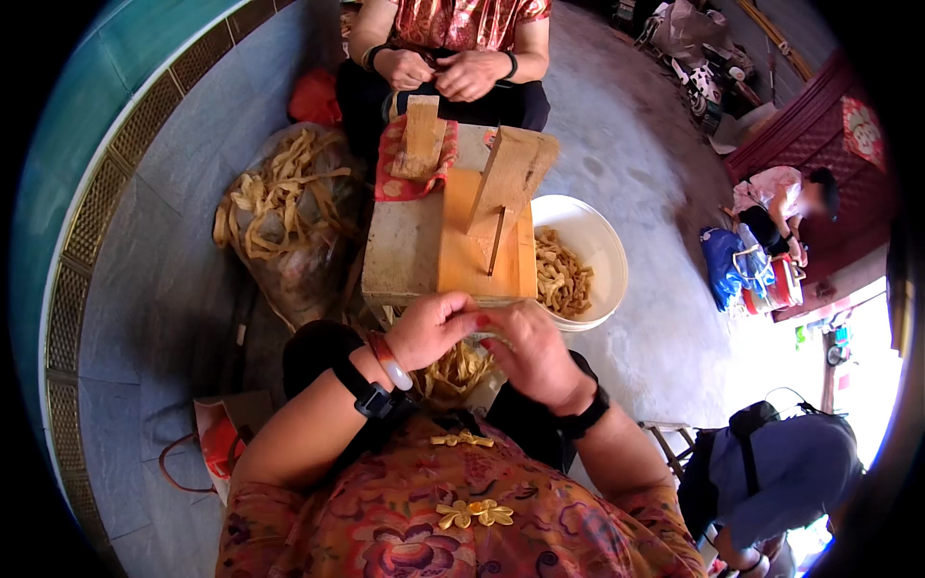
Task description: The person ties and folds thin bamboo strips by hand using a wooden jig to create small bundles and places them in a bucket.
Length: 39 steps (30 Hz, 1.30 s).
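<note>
My left hand [433, 329] and my right hand [527, 350] meet fingertip to fingertip over my lap, just in front of a small table [401, 253]. Whether a small piece lies between the fingers is hidden. Beneath them, tan dried strips [454, 372] are heaped in my lap. On the table a wooden board [462, 264] carries an upright wooden block [513, 170] with a thin upright piece beside it. Another wooden block [421, 141] stands on a red patterned cloth [394, 189]. A white bucket [611, 253] right of the table holds short tan pieces [560, 278].
A plastic bag [282, 282] topped with long tan strips [278, 199] stands left of the table. Across it sits a person, hands together [452, 72]. Two more people are at the right, one beside blue bags [719, 264]. A paper bag [209, 433] stands at lower left.
</note>
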{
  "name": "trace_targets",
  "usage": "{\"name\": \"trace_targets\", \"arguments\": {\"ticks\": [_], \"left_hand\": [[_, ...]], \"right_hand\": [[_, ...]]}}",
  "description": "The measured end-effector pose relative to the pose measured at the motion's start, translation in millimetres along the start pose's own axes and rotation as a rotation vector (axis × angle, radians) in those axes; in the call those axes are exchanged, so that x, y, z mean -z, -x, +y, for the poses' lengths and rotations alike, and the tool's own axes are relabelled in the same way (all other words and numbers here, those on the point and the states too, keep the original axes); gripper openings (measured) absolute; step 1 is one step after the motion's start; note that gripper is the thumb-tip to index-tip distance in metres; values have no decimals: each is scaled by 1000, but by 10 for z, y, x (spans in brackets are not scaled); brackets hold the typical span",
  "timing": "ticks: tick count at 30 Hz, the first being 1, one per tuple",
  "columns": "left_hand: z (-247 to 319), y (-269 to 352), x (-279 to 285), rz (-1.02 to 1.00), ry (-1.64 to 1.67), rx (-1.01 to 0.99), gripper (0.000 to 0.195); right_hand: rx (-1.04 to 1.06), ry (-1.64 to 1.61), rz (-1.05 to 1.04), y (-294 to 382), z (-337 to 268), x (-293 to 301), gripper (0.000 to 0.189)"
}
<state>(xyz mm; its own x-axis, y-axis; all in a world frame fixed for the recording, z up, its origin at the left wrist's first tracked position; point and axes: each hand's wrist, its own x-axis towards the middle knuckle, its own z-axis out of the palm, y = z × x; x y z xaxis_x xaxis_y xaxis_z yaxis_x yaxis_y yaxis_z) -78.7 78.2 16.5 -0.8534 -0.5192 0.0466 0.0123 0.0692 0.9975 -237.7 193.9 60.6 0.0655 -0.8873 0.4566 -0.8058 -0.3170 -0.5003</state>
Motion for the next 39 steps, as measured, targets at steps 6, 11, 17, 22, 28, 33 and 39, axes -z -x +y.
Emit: {"name": "trace_targets", "arguments": {"ticks": [6,11,17,22,28,33,39], "left_hand": [[-34,384,44,-275,372,284,17],[-311,482,182,-332,1151,201,14],[-135,420,-65,60,-473,-414,36],[-56,486,-163,-259,-673,-140,25],[-409,457,-114,-512,356,350,17],[-185,393,-207,-152,-182,-230,28],[-114,406,-236,-9,-655,-472,32]], "right_hand": [[79,34,20,245,45,34,27],[142,197,8,388,-11,-34,33],[246,-67,-155,387,-287,-245,26],[243,65,-100,518,-175,-341,24],[-89,-221,-47,605,-152,-404,11],[-866,-1596,26,712,136,-518,6],[-891,-1377,-110,575,42,-373,16]]}}
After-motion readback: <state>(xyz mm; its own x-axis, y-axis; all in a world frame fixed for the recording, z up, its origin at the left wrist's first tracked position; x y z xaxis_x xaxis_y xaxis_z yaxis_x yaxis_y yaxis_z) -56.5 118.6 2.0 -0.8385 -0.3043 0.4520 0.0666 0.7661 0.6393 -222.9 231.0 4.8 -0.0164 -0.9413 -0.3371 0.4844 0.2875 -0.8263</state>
